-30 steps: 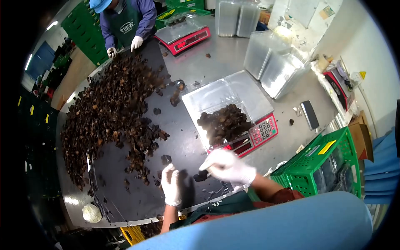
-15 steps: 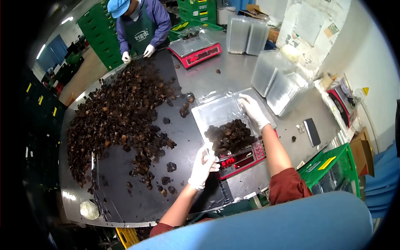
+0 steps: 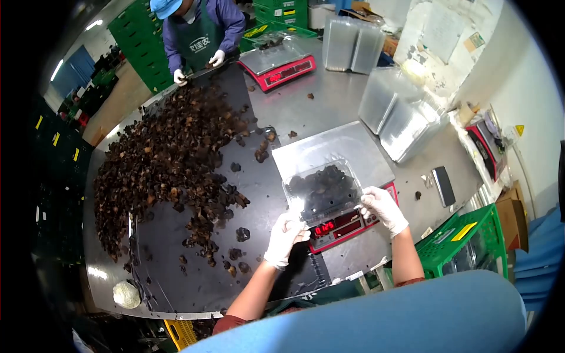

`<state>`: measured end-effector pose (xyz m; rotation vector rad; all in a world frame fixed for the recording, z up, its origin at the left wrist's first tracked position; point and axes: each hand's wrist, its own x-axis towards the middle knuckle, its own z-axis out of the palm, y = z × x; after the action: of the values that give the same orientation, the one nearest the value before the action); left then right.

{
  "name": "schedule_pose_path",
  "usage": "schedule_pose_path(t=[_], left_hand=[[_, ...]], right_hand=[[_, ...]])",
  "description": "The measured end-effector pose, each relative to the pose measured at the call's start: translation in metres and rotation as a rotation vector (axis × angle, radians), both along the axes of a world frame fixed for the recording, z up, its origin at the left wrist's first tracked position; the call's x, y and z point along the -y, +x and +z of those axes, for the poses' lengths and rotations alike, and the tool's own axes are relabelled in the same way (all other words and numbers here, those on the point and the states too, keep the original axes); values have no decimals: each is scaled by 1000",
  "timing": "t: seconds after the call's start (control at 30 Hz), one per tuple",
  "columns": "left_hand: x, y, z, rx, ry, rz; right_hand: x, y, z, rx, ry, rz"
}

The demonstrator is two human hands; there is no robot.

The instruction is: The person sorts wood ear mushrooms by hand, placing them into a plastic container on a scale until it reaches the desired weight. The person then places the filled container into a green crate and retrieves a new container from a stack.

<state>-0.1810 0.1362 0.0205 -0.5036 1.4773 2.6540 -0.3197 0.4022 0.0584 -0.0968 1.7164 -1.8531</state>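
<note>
A clear plastic clamshell box (image 3: 322, 187) with dark wood ear mushrooms (image 3: 332, 181) inside sits on the plate of a red digital scale (image 3: 347, 230). Its lid now lies over the mushrooms. My left hand (image 3: 286, 238), in a white glove, pinches the box's near left corner with curled fingers. At the near right corner, my gloved right hand (image 3: 384, 210) has its fingertips closed on the box's edge. Red digits glow on the scale's display between my hands.
A big heap of wood ear mushrooms (image 3: 170, 159) covers the table's left side. Stacked clear boxes (image 3: 403, 115) stand at right, near a dark flat device (image 3: 443, 186). Across the table a co-worker (image 3: 200, 35) handles mushrooms beside another red scale (image 3: 285, 73). A green crate (image 3: 465, 238) stands lower right.
My right hand has come from the box's far side to its near right corner, bringing the lid down over the mushrooms. My left hand stays at the near left corner.
</note>
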Motion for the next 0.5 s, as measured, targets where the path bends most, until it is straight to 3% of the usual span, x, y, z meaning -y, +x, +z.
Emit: schedule_pose_path(t=[0.4,0.47,0.5], left_hand=[[20,32,5,-160,-233,-75],[24,36,36,-148,-298,-165],[22,37,41,-238,-406,-146]], right_hand=[[8,62,-6,-181,-62,28],[7,69,-12,-352,-6,-34],[4,69,-7,-554,169,7]])
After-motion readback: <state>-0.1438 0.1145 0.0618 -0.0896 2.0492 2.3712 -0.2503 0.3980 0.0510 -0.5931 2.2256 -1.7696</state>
